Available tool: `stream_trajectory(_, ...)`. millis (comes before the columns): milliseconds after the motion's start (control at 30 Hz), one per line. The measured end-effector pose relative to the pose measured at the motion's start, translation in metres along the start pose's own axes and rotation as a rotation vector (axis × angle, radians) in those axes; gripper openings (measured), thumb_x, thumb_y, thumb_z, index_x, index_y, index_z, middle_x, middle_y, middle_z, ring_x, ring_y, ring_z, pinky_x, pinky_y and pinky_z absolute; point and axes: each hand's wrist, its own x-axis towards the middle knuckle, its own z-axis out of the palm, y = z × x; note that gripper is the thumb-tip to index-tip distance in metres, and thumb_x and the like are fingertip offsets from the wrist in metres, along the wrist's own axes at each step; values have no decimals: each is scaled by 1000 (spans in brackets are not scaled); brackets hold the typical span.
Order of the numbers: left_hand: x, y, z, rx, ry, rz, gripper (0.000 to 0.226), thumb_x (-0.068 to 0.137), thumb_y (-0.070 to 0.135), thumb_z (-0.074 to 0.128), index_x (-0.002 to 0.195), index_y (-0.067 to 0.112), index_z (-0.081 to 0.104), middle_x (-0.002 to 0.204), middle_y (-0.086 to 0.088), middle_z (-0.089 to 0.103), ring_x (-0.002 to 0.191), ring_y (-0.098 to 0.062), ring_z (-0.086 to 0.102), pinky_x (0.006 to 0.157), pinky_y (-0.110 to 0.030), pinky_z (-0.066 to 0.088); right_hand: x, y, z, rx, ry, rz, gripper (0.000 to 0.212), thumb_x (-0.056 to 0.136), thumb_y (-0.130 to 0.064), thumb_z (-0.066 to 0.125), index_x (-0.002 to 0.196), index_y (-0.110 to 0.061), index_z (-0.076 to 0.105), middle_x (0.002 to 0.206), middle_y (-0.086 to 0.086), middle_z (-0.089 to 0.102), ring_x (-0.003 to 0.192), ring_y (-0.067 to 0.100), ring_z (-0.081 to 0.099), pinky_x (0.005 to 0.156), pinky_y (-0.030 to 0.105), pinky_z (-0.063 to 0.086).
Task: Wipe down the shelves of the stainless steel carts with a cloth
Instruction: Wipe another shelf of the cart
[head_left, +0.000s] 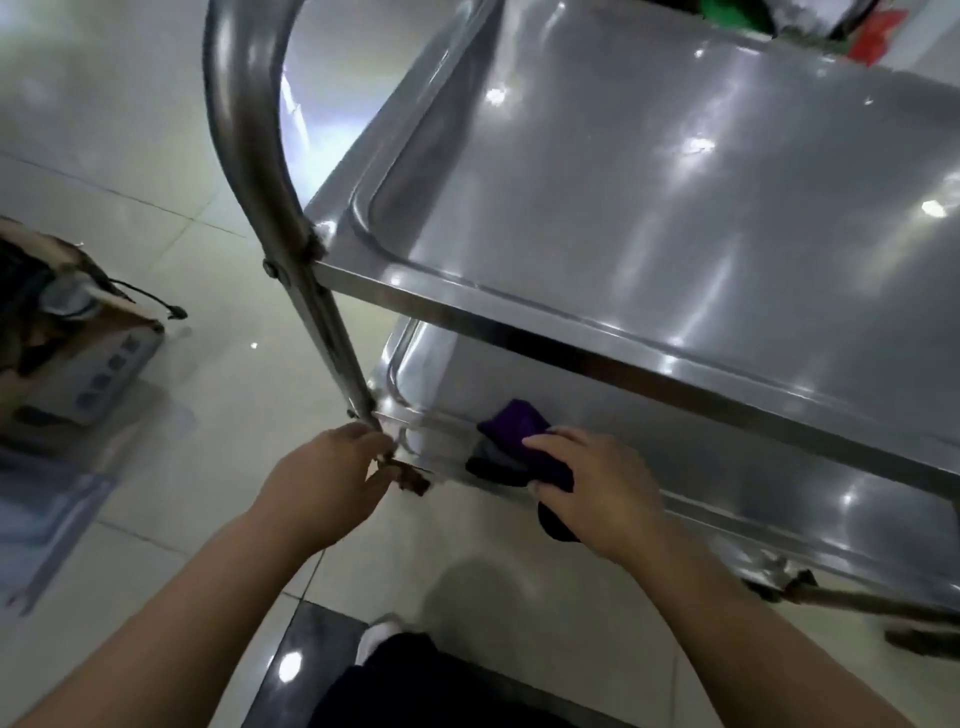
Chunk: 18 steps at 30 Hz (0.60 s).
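Observation:
A stainless steel cart fills the right side, with a bare top shelf (675, 182) and a lower shelf (597, 415) beneath it. A purple and dark cloth (511, 447) lies on the lower shelf near its front left corner. My right hand (592, 493) presses on the cloth and grips it. My left hand (322, 483) holds the cart's upright post (332, 338) at the lower shelf's corner.
An open cardboard box (67, 364) with cables stands on the tiled floor at the left. A clear plastic sheet (47, 509) lies in front of it. The cart's handle tube (239, 104) arches overhead. My foot (379, 639) is below. Red and green items (878, 31) sit beyond the cart.

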Motion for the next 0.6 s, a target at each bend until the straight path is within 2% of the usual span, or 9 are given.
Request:
stream_trajectory(133,29,-7,39,16,164,143,35,88,24,60,121,15,61,123,-4,59,109,-26,58,83,-37,53,35,19,21,1,154,-64,47,82,-35,69,127,-29,57,126,-4,57,106,20,55,89,33,42)
stream_trajectory(267,62,-21,76,136,272,242,38,91,29,57,125,13,57,128,-7,55,114,-24,55,87,-38,52,69,26,42,-29,270,-152,47,83,-35,67,127,-24,57,123,0,61,99,22,58,86,39,47)
stream_trajectory(367,84,-32,97,164,378,322,28,83,24,68,106,9,69,108,-10,65,95,-26,64,70,-36,58,91,32,61,2,358,-217,47,82,-40,59,126,-25,57,120,-2,61,98,18,57,83,38,48)
stream_trajectory(433,95,-39,109,167,416,361,19,82,25,69,94,11,72,96,-6,67,83,-24,66,64,-33,57,103,35,76,1,371,-231,46,83,-40,61,127,-29,55,121,-5,60,100,14,54,85,37,47)
stream_trajectory(500,102,-46,120,135,423,367,17,85,29,65,89,15,73,91,-1,66,80,-21,64,65,-32,55,112,40,91,-24,322,-235,46,85,-43,60,129,-33,52,125,-7,55,105,13,51,88,37,46)
stream_trajectory(600,107,-54,127,54,490,383,12,77,28,73,82,18,74,79,2,67,71,-19,64,56,-30,54,125,47,110,-114,225,-237,49,80,-61,52,125,-41,48,129,-10,46,109,14,46,91,40,44)
